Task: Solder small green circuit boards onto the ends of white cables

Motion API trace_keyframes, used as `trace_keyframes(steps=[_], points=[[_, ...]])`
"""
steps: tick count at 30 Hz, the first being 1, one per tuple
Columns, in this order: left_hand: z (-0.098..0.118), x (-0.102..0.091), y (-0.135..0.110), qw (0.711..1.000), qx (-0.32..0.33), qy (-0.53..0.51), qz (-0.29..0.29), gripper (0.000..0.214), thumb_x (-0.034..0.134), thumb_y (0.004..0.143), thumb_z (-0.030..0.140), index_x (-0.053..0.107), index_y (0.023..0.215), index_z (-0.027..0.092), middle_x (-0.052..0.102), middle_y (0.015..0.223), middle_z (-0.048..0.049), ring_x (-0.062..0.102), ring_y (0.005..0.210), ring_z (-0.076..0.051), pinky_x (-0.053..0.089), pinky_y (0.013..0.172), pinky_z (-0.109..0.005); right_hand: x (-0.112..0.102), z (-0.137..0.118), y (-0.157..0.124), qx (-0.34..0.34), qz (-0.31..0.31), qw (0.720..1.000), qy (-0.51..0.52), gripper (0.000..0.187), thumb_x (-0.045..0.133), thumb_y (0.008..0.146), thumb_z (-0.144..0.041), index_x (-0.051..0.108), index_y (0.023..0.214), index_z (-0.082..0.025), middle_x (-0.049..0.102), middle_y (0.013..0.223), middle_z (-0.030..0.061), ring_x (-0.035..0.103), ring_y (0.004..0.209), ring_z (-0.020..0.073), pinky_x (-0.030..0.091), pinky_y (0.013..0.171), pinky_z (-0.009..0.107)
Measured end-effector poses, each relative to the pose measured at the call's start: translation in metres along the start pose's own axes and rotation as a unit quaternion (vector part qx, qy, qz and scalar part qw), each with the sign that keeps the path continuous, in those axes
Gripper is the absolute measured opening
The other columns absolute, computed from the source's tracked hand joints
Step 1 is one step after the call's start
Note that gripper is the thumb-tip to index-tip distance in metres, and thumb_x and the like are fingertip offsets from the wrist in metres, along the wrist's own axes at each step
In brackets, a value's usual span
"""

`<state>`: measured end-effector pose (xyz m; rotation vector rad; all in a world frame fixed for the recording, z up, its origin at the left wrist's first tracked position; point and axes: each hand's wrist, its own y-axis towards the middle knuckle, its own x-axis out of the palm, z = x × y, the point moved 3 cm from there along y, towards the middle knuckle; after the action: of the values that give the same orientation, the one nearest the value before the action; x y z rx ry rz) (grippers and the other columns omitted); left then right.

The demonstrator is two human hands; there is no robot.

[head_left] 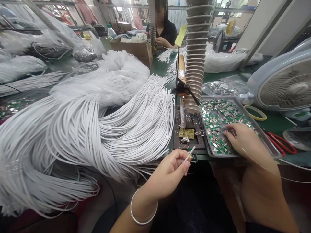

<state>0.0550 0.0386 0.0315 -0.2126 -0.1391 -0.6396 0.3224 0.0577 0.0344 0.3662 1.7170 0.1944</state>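
**Green workshop counter under a heap of white cable**

Clear plastic bags of coiled cable lie at far left, and the loose white cable sweeps across the counter up to the person's left hand. That hand, with a silver bangle on its wrist, has thumb and fingers pinched together on a white cable end, just short of a soldering sponge tray. Above the tray hangs a wood-handled soldering iron, tip down, beside a ribbed duct that blocks part of the far counter. A co-worker sits beyond a cardboard box. The right hand lies over a metal tray of small green-and-silver pieces, fingertips among them. A thin wire crosses it; whether the grip is clamped on that wire, I cannot tell. Further right sit a yellow tape roll, red-handled scissors and a white fan.
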Motion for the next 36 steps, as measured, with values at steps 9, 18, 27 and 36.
trace_keyframes(steps=[9, 18, 27, 36], points=[[0.001, -0.001, 0.001, 0.997, 0.028, -0.002, 0.073, 0.018, 0.057, 0.083, 0.03, 0.05, 0.074, 0.016, 0.053, 0.09, -0.0034, 0.044, 0.058, -0.006, 0.04, 0.054, -0.022, -0.01, -0.008, 0.001, -0.001, 0.055, 0.996, 0.072, 0.018, 0.05, 0.078, -0.031, 0.062, 0.078, -0.017, 0.062, 0.068, 0.0062, 0.057, 0.063, 0.0202, 0.046, 0.058, 0.034], [0.002, -0.004, 0.001, 0.988, 0.073, 0.105, 0.09, 0.011, 0.048, 0.088, 0.025, 0.051, 0.081, 0.017, 0.057, 0.095, -0.0059, 0.052, 0.086, -0.015, 0.042, 0.078, -0.028, -0.033, -0.076, -0.037, -0.073, 0.201, 0.932, 0.293, 0.017, 0.054, 0.084, -0.015, 0.063, 0.095, -0.024, 0.06, 0.073, 0.0006, 0.058, 0.071, 0.0148, 0.048, 0.069, 0.032], [0.004, 0.001, 0.001, 0.994, 0.061, 0.035, 0.084, 0.019, 0.056, 0.083, 0.032, 0.05, 0.075, 0.016, 0.054, 0.09, -0.0064, 0.051, 0.078, -0.014, 0.045, 0.069, -0.027, -0.021, -0.118, -0.046, -0.114, 0.142, 0.907, 0.38, 0.025, 0.052, 0.083, -0.009, 0.062, 0.102, -0.022, 0.062, 0.081, 0.0027, 0.059, 0.072, 0.0144, 0.049, 0.063, 0.029], [0.005, 0.003, 0.005, 0.984, 0.097, 0.119, 0.084, 0.007, 0.048, 0.086, 0.021, 0.052, 0.083, 0.016, 0.055, 0.091, -0.0063, 0.052, 0.077, -0.014, 0.046, 0.071, -0.028, -0.02, -0.13, -0.045, -0.176, 0.064, 0.894, 0.408, 0.022, 0.047, 0.084, -0.008, 0.062, 0.096, -0.019, 0.061, 0.078, 0.0036, 0.059, 0.071, 0.0138, 0.051, 0.061, 0.027]])
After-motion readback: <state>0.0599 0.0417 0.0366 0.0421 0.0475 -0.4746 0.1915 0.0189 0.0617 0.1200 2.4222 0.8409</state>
